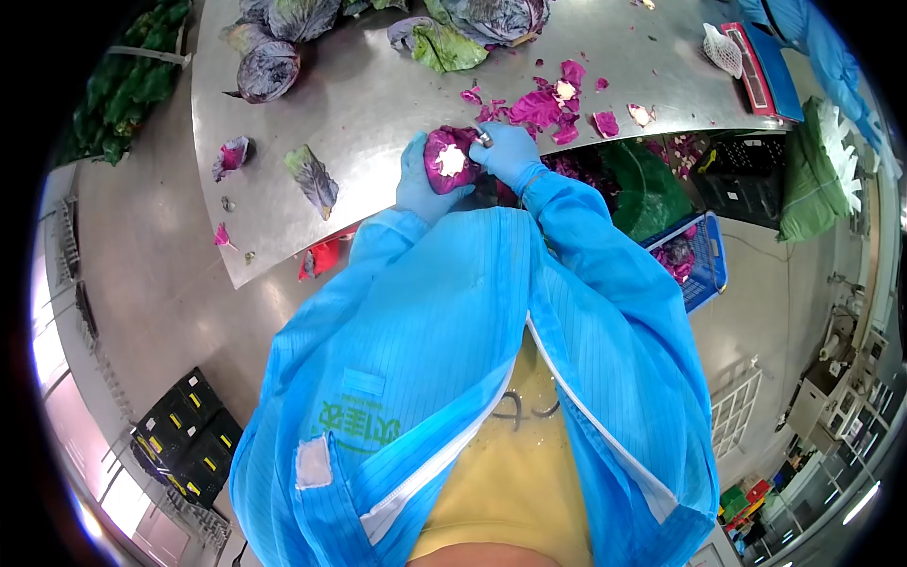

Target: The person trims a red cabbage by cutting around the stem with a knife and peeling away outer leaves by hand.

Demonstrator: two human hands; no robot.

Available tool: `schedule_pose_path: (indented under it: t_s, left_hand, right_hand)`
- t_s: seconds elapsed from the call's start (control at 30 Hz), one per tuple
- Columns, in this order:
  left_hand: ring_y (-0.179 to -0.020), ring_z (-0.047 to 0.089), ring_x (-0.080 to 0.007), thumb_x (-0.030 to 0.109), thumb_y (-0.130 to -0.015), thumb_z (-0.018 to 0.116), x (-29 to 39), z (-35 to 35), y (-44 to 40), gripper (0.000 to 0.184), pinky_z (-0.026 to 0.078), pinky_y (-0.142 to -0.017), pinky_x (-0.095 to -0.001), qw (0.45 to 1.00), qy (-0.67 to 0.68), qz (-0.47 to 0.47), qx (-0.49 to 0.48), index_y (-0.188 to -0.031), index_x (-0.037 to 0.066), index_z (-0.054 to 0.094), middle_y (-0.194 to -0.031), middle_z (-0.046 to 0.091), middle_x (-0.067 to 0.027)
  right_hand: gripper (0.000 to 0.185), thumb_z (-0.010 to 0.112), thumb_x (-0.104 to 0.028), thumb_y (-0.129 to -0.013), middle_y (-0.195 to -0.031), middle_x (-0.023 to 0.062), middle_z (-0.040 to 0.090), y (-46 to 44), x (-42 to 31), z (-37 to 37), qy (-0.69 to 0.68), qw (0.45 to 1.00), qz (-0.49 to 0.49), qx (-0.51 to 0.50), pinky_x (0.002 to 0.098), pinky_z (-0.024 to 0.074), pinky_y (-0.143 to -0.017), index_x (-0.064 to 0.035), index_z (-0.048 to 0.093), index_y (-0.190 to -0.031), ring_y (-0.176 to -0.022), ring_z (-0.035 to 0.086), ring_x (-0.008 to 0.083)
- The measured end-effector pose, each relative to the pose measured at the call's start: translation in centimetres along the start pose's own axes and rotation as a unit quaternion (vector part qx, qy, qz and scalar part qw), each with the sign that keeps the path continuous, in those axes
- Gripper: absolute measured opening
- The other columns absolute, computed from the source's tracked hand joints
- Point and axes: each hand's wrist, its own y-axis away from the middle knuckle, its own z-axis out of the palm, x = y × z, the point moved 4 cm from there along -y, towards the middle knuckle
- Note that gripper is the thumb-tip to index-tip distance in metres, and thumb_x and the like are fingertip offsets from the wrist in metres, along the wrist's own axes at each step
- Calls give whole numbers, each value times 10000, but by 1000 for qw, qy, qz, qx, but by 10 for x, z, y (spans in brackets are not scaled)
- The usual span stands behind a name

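Near the front edge of the metal table, my left hand [421, 185], in a blue glove, is wrapped round a small purple cabbage [451, 160] with a white cut face turned up. My right hand [508, 151], also gloved in blue, is closed on a small metal tool [484, 138] at the cabbage's right side. Most of that tool is hidden by the fingers. Purple leaf scraps [539, 109] lie on the table just beyond my right hand.
Whole cabbages [268, 72] with outer leaves lie at the back of the table [359, 94]. A loose leaf [312, 180] is at left. Below the right edge are a blue basket [701, 269], a green sack [647, 189] and black crates [746, 180]. A person's blue sleeve [831, 47] shows top right.
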Motion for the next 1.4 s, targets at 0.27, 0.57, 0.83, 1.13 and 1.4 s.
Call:
schedule_pose_path:
  t_s: [0.27,0.57,0.83,1.13,1.4]
  left_hand:
    - [-1185,450,-343,335,-543,863,1,4,6,1093,405,-985,-387,999,9,17,35,-1389,52,231,-1300,379,-204]
    - [-1196,431,-319,315,-528,874,-16,7,16,1138,410,-979,-388,995,74,-50,52,-1394,60,181,-1304,353,-195]
    - [-1192,463,-277,295,-559,875,-17,0,9,1089,399,-998,-364,982,178,-49,47,-1382,10,221,-1313,421,-173]
    - [-1240,407,-280,153,-528,880,-14,-4,17,1124,371,-1034,-357,968,246,-54,19,-1395,25,177,-1357,360,-161]
    - [-1248,400,-281,129,-518,878,-21,-1,19,1152,368,-1035,-378,950,309,-39,11,-1402,33,146,-1358,360,-163]
  right_hand:
    - [127,615,-104,-733,-604,88,584,33,4,22,-518,804,234,172,297,456,-418,7,562,-763,-444,555,166]
    - [99,587,-80,-773,-541,84,537,37,-3,53,-686,619,273,266,320,434,-389,-36,505,-805,-415,529,189]
    - [264,621,-85,-826,-666,-57,525,51,-27,2,-524,797,69,292,188,361,-496,-52,632,-1088,-565,443,13]
    - [489,725,-331,-731,-956,129,611,37,-1,-2,-354,914,79,183,314,478,-764,-34,603,-1101,-862,614,227]
    - [448,678,-399,-776,-948,123,652,13,1,44,-473,873,104,-50,319,479,-763,-35,639,-1034,-856,621,214]
